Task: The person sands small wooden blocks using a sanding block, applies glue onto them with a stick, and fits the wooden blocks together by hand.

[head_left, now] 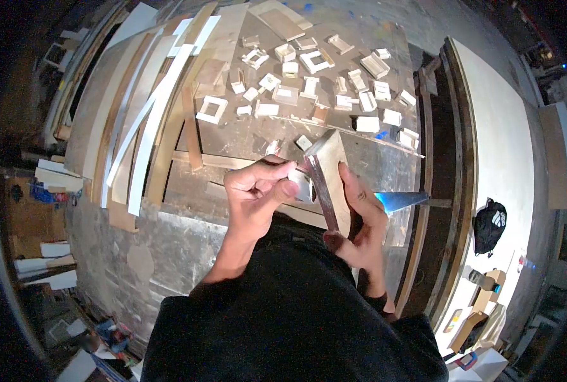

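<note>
My left hand pinches a small pale wooden piece between thumb and fingers. Gripped in my right hand is a flat wooden block, tilted upright, with a dark brown strip along its near edge that looks like sandpaper. The small piece is close beside that dark strip; whether they touch I cannot tell. Just beyond the block a little wooden piece lies on the worktable. A saw-like metal blade rests to the right of my right hand.
Several small wooden boxes and frames are spread over the far part of the table. Long boards and white strips lie at left. On a pale panel to the right are a black bag and a tape dispenser-like object.
</note>
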{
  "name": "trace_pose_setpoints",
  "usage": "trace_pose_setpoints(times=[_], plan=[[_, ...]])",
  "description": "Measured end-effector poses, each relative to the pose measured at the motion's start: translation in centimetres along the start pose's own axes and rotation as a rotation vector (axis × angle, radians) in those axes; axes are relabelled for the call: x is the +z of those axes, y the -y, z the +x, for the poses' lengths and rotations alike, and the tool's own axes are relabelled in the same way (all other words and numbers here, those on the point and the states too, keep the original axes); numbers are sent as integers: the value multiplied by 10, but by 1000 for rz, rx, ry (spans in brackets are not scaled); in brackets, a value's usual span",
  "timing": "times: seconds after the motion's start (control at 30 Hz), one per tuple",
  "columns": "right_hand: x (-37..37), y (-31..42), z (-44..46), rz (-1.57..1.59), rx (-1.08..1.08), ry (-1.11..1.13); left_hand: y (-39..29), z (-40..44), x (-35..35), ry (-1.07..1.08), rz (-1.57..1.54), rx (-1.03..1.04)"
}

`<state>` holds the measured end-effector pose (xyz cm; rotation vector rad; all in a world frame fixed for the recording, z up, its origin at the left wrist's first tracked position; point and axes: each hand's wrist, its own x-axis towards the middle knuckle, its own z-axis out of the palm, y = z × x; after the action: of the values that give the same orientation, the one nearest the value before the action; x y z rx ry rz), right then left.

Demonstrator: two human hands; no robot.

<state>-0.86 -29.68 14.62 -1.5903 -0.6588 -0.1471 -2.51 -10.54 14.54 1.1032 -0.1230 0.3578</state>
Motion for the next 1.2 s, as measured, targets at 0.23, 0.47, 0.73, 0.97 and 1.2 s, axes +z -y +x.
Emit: trace_pose_setpoints(times=[0.23,0.47,0.73,0.97,1.2], plan=[[-8,23,3,-182,229,63,-3,-7,-3,11,-131,-99],[-4,25,-2,-92,32,69,-3,-5,-3,2,-106,-79],[0,21,1,-56,110,44,-2,-4,-6,26,-98,-91],[-1,4,-6,-146,166,-7,2,-10,-9,51,-169,-163],[-7,13,6,-168,344,36,12,-9,-11,-31,-131,-256]])
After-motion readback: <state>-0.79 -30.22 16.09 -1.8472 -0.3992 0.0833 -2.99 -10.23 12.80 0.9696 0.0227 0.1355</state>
